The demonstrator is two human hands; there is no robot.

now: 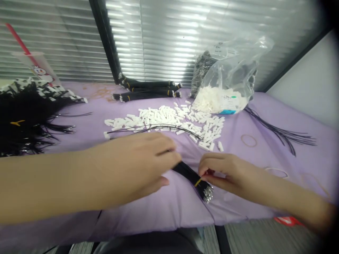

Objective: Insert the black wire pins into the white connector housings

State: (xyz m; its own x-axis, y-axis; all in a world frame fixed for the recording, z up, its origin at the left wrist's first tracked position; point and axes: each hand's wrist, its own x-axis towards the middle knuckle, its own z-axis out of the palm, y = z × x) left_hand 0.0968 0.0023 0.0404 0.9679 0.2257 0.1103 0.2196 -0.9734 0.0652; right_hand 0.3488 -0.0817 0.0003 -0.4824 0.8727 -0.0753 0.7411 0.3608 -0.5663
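Observation:
A bundle of black wires with silvery metal ends lies slantwise on the purple cloth, a yellow tie around it near those ends. My right hand pinches at the yellow tie with thumb and forefinger. Over the other end of the bundle is my left hand, slightly blurred, its thumb apart from the fingers; it covers that part of the wires. Just behind it, a few loose black wires arch across a spread of small white plastic pieces.
Tied black wire bundles lie by the blinds. A clear bag of white pieces stands right of them. Loose wires and a rubber band lie at right. A large wire pile and a cup with red straw are left.

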